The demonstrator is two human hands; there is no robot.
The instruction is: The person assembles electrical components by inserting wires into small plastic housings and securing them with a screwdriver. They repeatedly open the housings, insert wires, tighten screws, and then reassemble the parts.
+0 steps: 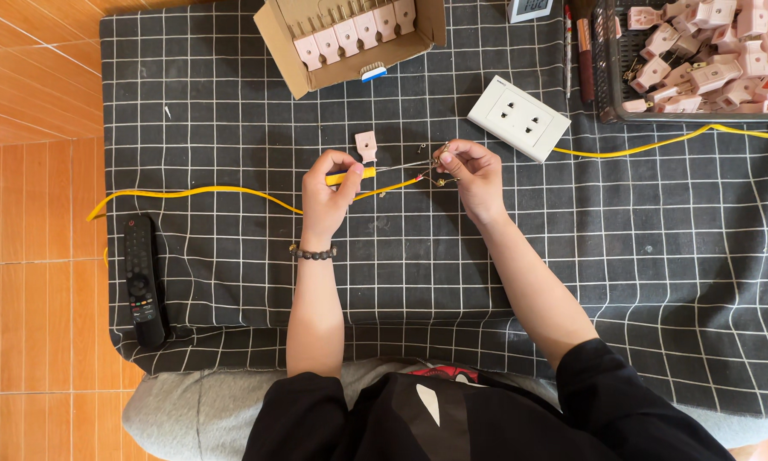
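Observation:
My left hand (328, 189) is closed around a yellow-handled screwdriver (360, 175) whose thin shaft points right toward my right hand (472, 175). The fingertips of that hand pinch small metal terminals at the stripped end of a yellow cable (218, 192), which trails left across the checked cloth. A pink plug half (366, 145) lies on the cloth just above and between both hands. A tiny screw rests near the cable below the shaft.
A cardboard box (286, 47) of pink plug parts stands at the top centre. A white wall socket (519, 117) with a second yellow cable (657, 143) lies to the right, beside a dark basket (606, 60) of pink plugs. A black remote (142, 277) lies at the left.

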